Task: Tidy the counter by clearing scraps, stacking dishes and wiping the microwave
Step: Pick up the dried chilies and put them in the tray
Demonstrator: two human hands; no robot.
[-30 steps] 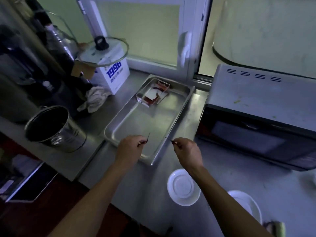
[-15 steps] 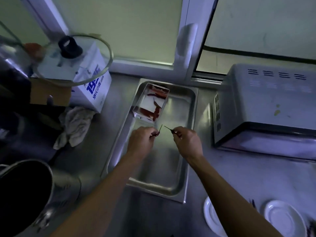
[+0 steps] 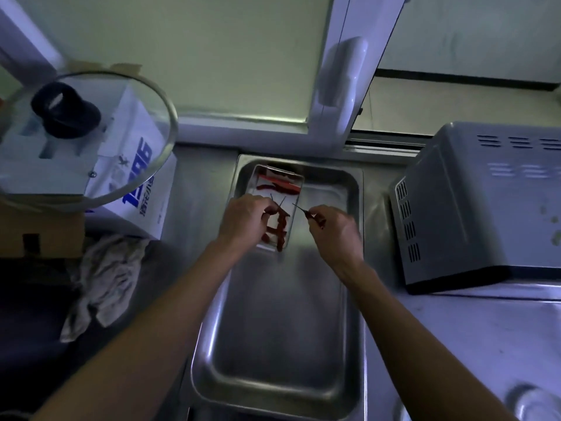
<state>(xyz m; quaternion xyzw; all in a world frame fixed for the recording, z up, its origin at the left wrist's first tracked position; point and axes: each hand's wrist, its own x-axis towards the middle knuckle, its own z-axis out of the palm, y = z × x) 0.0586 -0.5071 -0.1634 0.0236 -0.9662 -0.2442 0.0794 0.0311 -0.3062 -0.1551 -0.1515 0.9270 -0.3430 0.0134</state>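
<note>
A long steel tray (image 3: 282,344) lies on the counter in front of me. At its far end sits a small clear dish (image 3: 296,182) with red chilli scraps (image 3: 280,227) in it. My left hand (image 3: 244,218) pinches thin chilli stems over the dish's near left side. My right hand (image 3: 332,229) pinches another thin stem just right of the dish, above the tray. The grey microwave (image 3: 482,205) stands at the right.
A white box (image 3: 136,180) with a glass pot lid (image 3: 85,138) resting on top stands at the left. A crumpled cloth (image 3: 103,278) lies below it. A white plate (image 3: 534,402) shows at the bottom right corner. The window frame (image 3: 343,86) runs behind the tray.
Both hands have moved away from me along the tray, from its near end to the small dish, each still pinching a stem. The view has tilted down over the tray.
</note>
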